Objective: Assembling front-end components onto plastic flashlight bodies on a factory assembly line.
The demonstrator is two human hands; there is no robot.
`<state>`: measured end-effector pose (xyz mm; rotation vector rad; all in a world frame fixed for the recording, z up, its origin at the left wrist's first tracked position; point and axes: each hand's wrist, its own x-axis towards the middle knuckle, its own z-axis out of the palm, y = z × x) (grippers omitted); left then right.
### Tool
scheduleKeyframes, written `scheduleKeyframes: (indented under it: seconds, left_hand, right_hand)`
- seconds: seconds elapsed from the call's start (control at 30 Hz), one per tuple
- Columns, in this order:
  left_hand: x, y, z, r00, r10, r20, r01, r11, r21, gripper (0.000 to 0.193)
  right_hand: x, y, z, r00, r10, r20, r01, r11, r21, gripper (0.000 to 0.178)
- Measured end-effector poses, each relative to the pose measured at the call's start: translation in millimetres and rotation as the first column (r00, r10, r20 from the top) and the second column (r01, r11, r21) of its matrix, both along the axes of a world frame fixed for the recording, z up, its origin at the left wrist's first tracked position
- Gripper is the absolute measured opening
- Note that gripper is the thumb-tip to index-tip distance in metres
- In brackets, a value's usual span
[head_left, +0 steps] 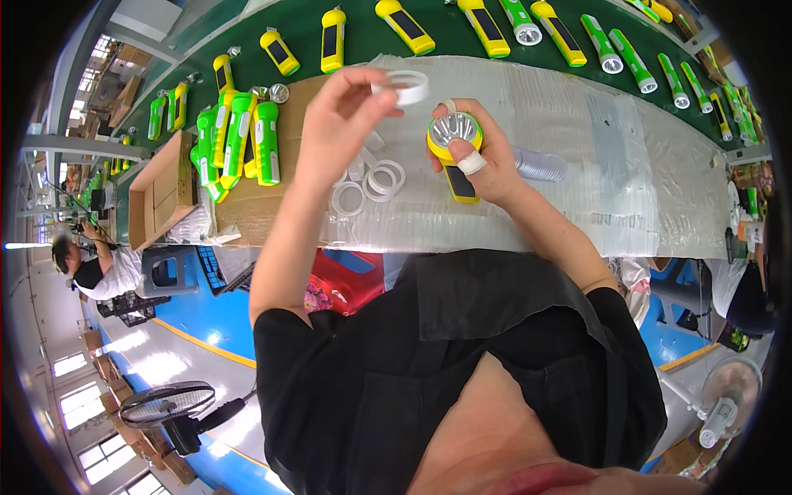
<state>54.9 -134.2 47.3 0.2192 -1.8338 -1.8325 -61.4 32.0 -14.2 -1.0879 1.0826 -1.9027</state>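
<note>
Pinched in my left hand is a white plastic ring, raised over the work surface. My right hand grips a yellow flashlight by its head, with the shiny reflector turned up toward me. White wrapping shows on my right thumb and on another finger. The ring and the flashlight are apart. Below my left hand, several loose white rings lie on the plastic-covered surface. A stack of clear ribbed round pieces lies just right of my right hand.
Green and yellow flashlights are heaped at the left, beside an open cardboard box. More flashlights line the green belt along the far side. A person sits at far left. A black fan stands behind me.
</note>
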Motion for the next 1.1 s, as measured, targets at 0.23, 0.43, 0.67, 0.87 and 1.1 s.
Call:
scheduleKeyframes:
  seconds: [0.23, 0.43, 0.67, 0.87, 1.1]
  left_hand:
    - [8, 32, 6, 0.998, 0.043, -0.052, -0.067, 0.689, -0.721, 0.037]
    - [10, 34, 9, 1.000, 0.016, -0.003, -0.013, 0.614, -0.789, 0.041]
    - [5, 40, 22, 0.998, 0.009, 0.056, 0.041, 0.569, -0.821, 0.041]
    - [-5, 39, 18, 0.999, -0.035, 0.034, 0.048, 0.532, -0.845, 0.051]
    - [-19, 63, -11, 1.000, 0.004, -0.028, -0.023, 0.693, -0.721, 0.050]
  right_hand:
    - [-1, 2, 2, 0.999, 0.014, -0.038, -0.014, 1.000, -0.005, 0.039]
    - [-4, 5, -1, 0.997, 0.049, -0.065, -0.050, 0.999, -0.004, 0.042]
    - [-14, 10, 9, 0.982, -0.084, -0.168, 0.062, 0.990, -0.129, 0.049]
    - [-59, 27, 47, 0.645, -0.271, -0.714, 0.237, 0.960, -0.150, 0.035]
    - [-81, 21, 127, 0.227, 0.361, -0.905, -0.041, 0.931, 0.361, 0.043]
